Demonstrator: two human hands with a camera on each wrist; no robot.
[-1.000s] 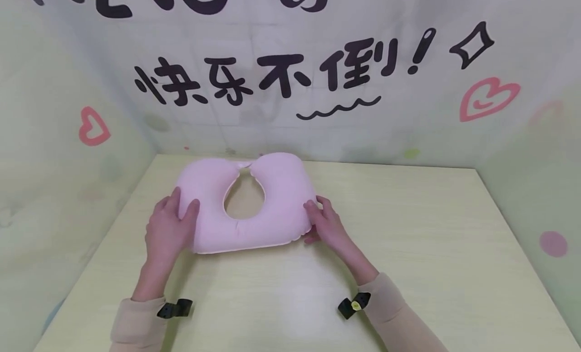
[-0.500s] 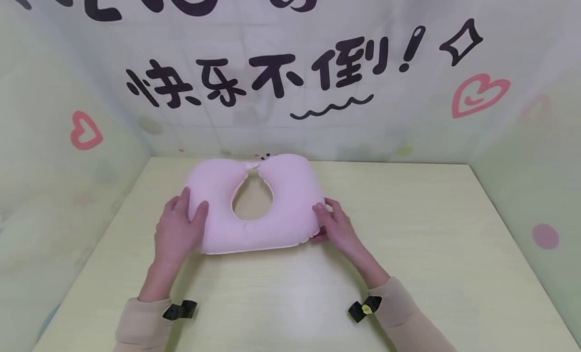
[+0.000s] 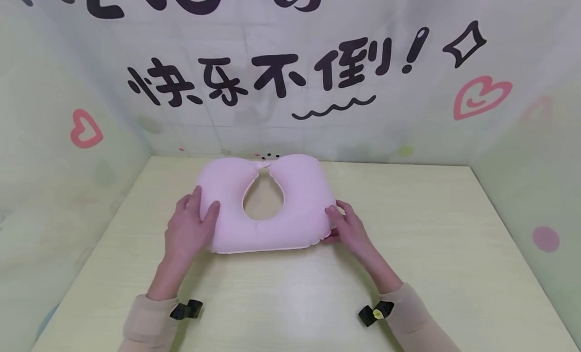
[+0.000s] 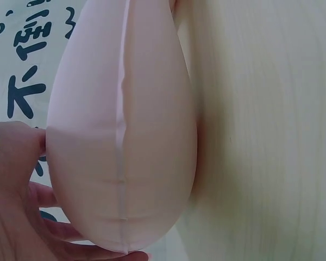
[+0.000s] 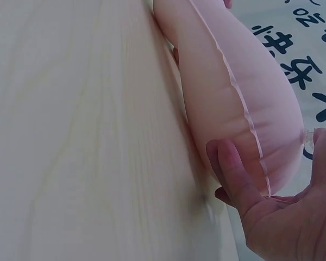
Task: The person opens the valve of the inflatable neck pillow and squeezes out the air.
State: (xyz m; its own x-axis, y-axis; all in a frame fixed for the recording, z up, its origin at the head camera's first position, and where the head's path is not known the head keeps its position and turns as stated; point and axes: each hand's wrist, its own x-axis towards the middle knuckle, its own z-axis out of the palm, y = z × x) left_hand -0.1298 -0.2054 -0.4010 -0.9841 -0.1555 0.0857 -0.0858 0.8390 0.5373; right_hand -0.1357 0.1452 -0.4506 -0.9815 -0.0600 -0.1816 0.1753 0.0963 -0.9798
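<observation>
A pink inflated U-shaped neck pillow (image 3: 272,235) lies near the back of the table, its opening toward the wall. My left hand (image 3: 187,233) grips its left side, thumb on top and fingers round the outer edge. At the lower right corner, my right hand (image 3: 353,232) holds the pillow with the thumb above and fingers beneath. The right wrist view shows a small clear valve (image 5: 308,137) on the pillow's upper face, right at the thumb. A puckered seam (image 4: 121,136) runs along the pillow's edge in the left wrist view.
The pale wood table (image 3: 290,301) ends at a white cloth backdrop (image 3: 408,125) with black lettering and hearts. Side walls of similar cloth rise at left and right. Each sleeve cuff carries a black strap, such as the right wrist strap (image 3: 378,313).
Both hands and the pillow have shifted to the right across the table, keeping the same grip. The head view has also turned slightly.
</observation>
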